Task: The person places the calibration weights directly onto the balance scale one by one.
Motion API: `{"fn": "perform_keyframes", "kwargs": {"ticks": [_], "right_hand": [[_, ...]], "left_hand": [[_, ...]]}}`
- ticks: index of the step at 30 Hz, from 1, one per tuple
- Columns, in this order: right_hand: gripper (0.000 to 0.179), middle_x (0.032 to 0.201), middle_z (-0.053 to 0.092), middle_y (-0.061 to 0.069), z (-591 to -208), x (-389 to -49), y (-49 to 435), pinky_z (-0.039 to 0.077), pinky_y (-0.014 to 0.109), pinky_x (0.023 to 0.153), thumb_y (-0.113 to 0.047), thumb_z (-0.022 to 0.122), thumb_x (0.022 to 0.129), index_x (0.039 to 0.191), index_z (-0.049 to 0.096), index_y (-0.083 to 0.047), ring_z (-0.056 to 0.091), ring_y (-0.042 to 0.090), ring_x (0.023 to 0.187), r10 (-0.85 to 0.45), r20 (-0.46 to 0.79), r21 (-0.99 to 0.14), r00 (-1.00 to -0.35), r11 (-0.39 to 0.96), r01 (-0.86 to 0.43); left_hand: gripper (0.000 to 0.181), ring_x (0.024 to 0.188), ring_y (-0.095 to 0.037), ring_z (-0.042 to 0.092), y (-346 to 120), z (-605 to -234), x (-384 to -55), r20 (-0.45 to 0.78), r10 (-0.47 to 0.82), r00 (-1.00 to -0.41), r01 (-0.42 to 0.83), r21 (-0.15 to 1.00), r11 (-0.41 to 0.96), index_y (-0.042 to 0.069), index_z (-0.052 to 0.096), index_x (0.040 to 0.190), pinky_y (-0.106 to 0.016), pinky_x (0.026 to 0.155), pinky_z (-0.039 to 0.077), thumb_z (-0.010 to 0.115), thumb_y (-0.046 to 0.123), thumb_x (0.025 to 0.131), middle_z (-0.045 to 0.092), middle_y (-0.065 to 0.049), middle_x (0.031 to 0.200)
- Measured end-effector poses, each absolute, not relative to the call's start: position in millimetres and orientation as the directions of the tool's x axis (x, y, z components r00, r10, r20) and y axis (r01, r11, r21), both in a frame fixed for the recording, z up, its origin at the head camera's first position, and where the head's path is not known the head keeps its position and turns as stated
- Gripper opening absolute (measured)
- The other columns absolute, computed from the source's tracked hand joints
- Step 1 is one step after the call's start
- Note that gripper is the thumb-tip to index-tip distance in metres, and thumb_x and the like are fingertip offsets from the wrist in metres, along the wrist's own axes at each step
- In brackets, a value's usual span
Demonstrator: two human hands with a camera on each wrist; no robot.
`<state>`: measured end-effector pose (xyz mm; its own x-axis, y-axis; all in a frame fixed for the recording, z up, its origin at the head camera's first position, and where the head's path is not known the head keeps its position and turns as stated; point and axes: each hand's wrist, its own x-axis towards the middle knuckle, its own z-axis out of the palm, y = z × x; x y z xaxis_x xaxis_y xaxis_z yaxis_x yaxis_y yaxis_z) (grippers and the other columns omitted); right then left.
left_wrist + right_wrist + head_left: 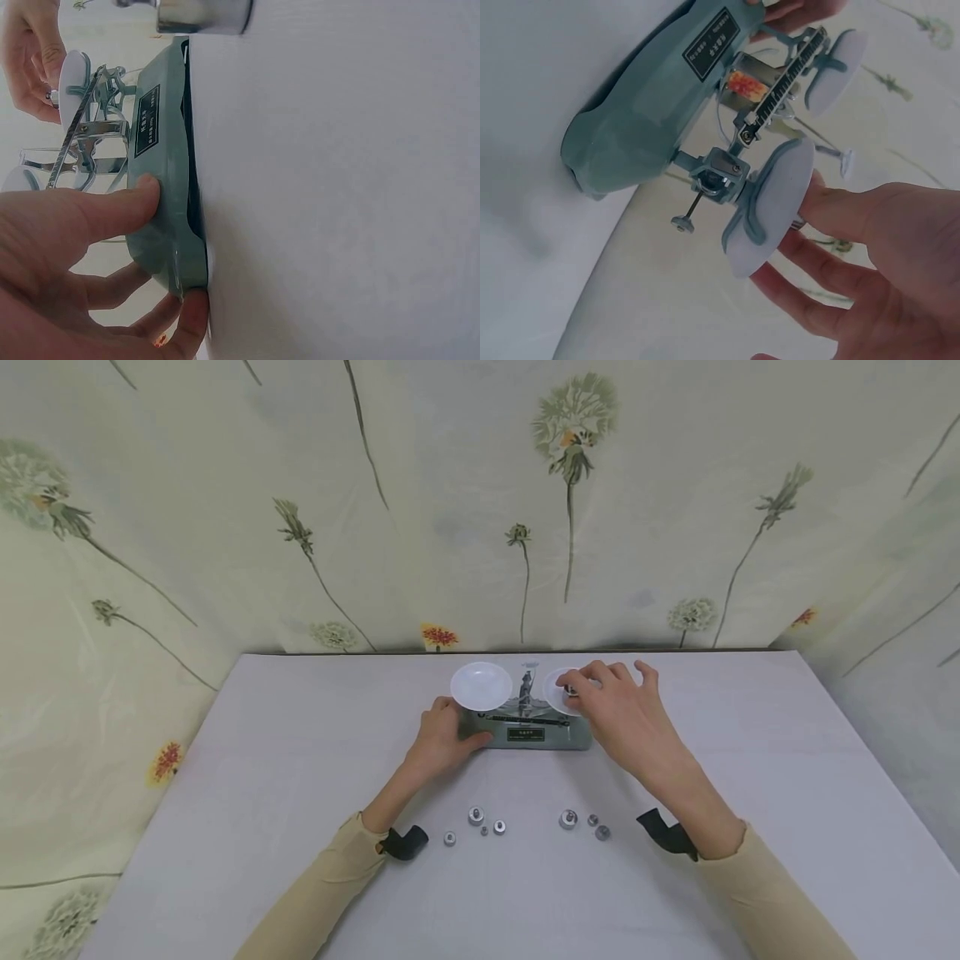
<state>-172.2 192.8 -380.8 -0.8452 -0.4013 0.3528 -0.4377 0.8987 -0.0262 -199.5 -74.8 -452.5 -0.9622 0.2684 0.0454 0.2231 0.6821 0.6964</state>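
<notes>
A grey-green balance scale with two white pans stands near the back of the table. My left hand grips the left end of its base, thumb on the front face and fingers round the end and back, as the left wrist view shows. The left pan holds nothing. At the right pan, my right hand pinches a small metal weight between thumb and fingers, right at the pan's surface. Most of that weight is hidden by the fingers and, in the right wrist view, by the pan.
Loose metal weights lie in front of the scale: several on the left, including a larger knobbed weight, and three on the right around another large weight. Behind the white table hangs a flower-patterned cloth.
</notes>
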Motion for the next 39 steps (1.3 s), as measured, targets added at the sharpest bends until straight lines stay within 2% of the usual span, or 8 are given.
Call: {"fn": "perform_keyframes", "kwargs": {"ticks": [6,17,31,39], "right_hand": [[0.035,0.122,0.074,0.014,-380.0,-170.8,193.9,0.039,0.079,0.112,-0.019,0.075,0.102,0.135,0.067,-0.013,0.070,0.041,0.112,-0.390,0.361,-0.041,-0.847,0.901,-0.432],[0.037,0.124,0.073,0.014,-378.7,-166.6,197.7,0.040,0.078,0.112,-0.029,0.073,0.104,0.137,0.065,-0.015,0.070,0.042,0.113,-0.379,0.390,-0.040,-0.839,0.904,-0.426],[0.039,0.131,0.069,0.014,-375.1,-156.7,199.2,0.037,0.075,0.115,-0.031,0.075,0.103,0.137,0.066,-0.015,0.067,0.041,0.115,-0.362,0.413,-0.064,-0.835,0.904,-0.424],[0.038,0.127,0.069,0.017,-374.2,-149.5,201.4,0.039,0.078,0.111,-0.029,0.078,0.100,0.133,0.067,-0.012,0.069,0.040,0.107,-0.383,0.442,-0.061,-0.811,0.889,-0.453]], "left_hand": [[0.072,0.142,-0.046,0.053,-73.7,-452.5,-198.5,0.034,0.255,-0.966,0.205,0.702,0.682,-0.007,0.051,0.152,-0.064,0.121,0.038,0.084,0.021,0.095,0.060,-0.032,0.146],[0.072,0.144,-0.045,0.051,-74.5,-452.0,-198.5,0.044,0.268,-0.963,0.220,0.706,0.673,-0.006,0.051,0.153,-0.065,0.123,0.037,0.083,0.020,0.095,0.061,-0.031,0.146],[0.074,0.144,-0.044,0.051,-75.4,-455.0,-200.7,0.047,0.262,-0.964,0.215,0.718,0.662,-0.006,0.050,0.154,-0.064,0.123,0.037,0.084,0.020,0.094,0.060,-0.031,0.146],[0.071,0.144,-0.043,0.051,-75.7,-455.5,-200.7,0.058,0.273,-0.960,0.232,0.710,0.665,-0.005,0.052,0.153,-0.063,0.122,0.037,0.084,0.020,0.095,0.063,-0.029,0.145]]}}
